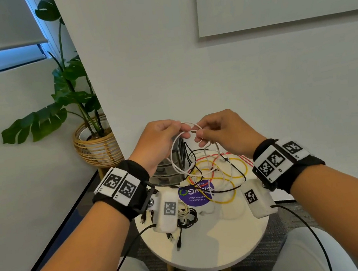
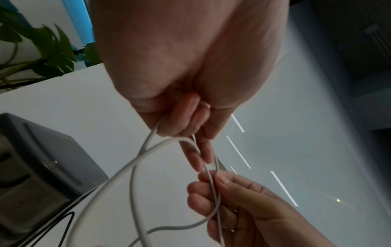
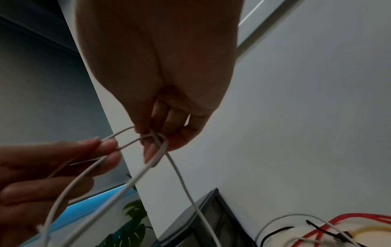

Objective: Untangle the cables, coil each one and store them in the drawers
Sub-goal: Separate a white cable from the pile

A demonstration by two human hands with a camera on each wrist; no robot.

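Observation:
I hold a thin white cable (image 1: pixel 173 149) up above the round white table (image 1: pixel 209 252). My left hand (image 1: pixel 162 137) pinches its loops, and my right hand (image 1: pixel 214 130) pinches the same cable (image 2: pixel 135 163) a few centimetres to the right. In the right wrist view the white cable (image 3: pixel 156 158) bends in a loop over my right fingertips (image 3: pixel 149 150). It hangs down into a tangle of yellow (image 1: pixel 222 175), red (image 1: pixel 242 157) and black (image 1: pixel 234 166) cables on the table. The grey drawer unit (image 1: pixel 173 165) stands behind the tangle, partly hidden by my left hand.
Several coiled and loose black and white cables (image 1: pixel 184 216) lie at the table's left front. A round purple sticker (image 1: pixel 196 195) is on the tabletop. A potted plant in a wicker stand (image 1: pixel 97 143) is to the left, and a white wall stands right behind the table.

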